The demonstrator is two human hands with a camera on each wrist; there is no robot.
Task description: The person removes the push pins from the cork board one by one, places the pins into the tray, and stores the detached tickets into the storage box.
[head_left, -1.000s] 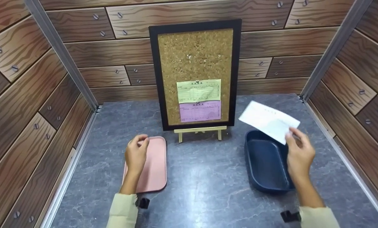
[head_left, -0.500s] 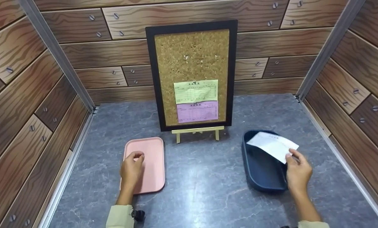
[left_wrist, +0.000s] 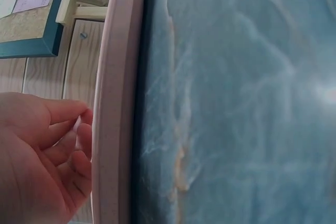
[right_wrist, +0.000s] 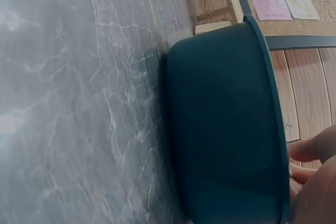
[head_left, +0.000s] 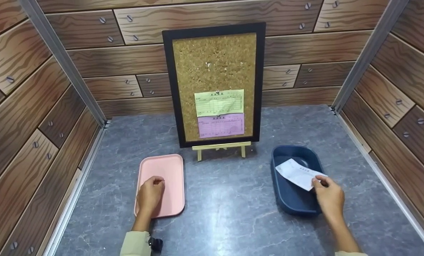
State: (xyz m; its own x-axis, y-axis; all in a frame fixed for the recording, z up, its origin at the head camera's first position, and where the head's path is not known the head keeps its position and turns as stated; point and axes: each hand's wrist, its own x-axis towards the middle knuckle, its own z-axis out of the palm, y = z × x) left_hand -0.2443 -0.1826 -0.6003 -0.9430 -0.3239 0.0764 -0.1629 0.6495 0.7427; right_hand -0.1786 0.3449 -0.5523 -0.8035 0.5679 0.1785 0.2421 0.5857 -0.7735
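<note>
On the grey marbled tabletop (head_left: 226, 209), nearest the camera, the person's left hand (head_left: 150, 195) rested over the near part of a flat pink tray (head_left: 169, 170), fingers loosely curled and holding nothing that could be seen; the left wrist view showed the fingertips (left_wrist: 79, 129) just beside the tray's rim. Across the table, the right hand (head_left: 328, 196) pinched one corner of a white paper slip (head_left: 297, 173) between thumb and fingers, the slip tilted over the open dark blue tub (head_left: 290, 199). Setting it down cleanly looked to call for lowering the free end inside the rim first, then letting the pinch go. Farther back stood a cork board (head_left: 214, 60) on a small wooden easel (head_left: 221, 147), with a green slip (head_left: 219, 102) and a purple slip (head_left: 221, 125) pinned to it.
</note>
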